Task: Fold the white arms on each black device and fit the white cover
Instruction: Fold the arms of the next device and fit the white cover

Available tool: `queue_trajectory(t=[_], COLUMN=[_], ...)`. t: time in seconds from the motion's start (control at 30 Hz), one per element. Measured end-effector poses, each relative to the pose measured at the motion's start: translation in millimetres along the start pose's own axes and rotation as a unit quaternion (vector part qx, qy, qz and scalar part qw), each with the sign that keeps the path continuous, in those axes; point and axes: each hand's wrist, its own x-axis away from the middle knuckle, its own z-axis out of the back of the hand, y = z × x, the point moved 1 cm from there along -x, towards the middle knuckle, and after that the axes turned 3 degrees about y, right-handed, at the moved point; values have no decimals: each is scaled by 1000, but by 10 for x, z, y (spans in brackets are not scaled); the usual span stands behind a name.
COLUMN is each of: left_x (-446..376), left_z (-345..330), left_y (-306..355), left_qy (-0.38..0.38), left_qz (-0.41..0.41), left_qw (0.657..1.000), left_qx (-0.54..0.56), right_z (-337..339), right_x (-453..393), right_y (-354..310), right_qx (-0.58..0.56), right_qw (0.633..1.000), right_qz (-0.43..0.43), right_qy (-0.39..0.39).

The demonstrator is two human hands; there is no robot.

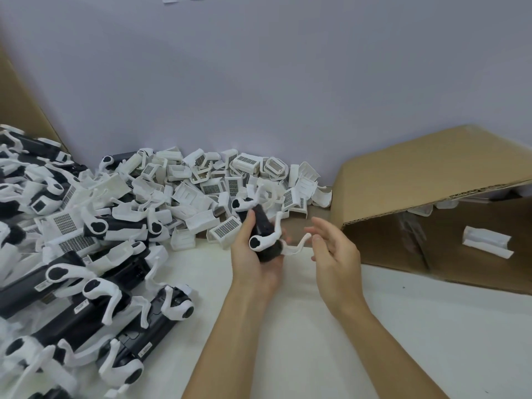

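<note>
Head view: left hand [253, 254] grips a black device [263, 226] above the worktop [316, 326]; right hand [331, 249], fingers loose, holds nothing beside its thin white arm [299, 244], which looks light and snappable, so fold near the hinge

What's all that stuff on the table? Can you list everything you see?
black device in hand: one, black with white arms, held above the table's middle
black devices pile: many, black and white, left side
white covers pile: many, white with dark grids, back middle against the wall
cardboard box: one, brown, on its side at right
white piece in box: one, white, inside the box
table: one, white
wall: pale grey, behind
left hand: grips the device
right hand: open, beside a white arm
</note>
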Motion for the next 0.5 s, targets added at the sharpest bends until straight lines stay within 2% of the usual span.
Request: queue_trajectory(t=[0.13,0.3,0.5], left_x=[-15,-12,-33], left_z=[29,32,80], left_y=[2,-7,-13], left_qy=[-21,-14,23], left_qz=[-16,-22,-13], left_qw=[999,1000,995], left_qx=[46,-4,-98], right_z=[3,-32,-65], right_x=[5,32,88], right_y=[-1,-36,-55], right_qx=[14,33,48], right_qw=[999,994,988], right_qz=[-3,17,62], right_qy=[-38,-100,-129])
